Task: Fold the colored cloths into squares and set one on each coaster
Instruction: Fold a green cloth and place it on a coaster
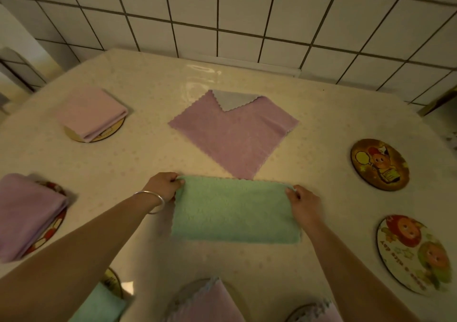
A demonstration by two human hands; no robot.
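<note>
Green fleecy cloth [235, 213] lies folded in half as a long rectangle at the counter's [148, 79] centre, near the viewer. Left hand [164, 185] pinches its far left corner shut; right hand [303, 201] pinches the far right corner. To fold well, one end should probably be carried across to meet the other, edges matched, making a square. Two bare coasters [379, 164] wait at three o'clock. Beyond, at twelve o'clock, a purple cloth [235, 133] lies flat and unfolded. Folded purple cloths [91, 112] already sit on coasters at nine and ten o'clock.
</note>
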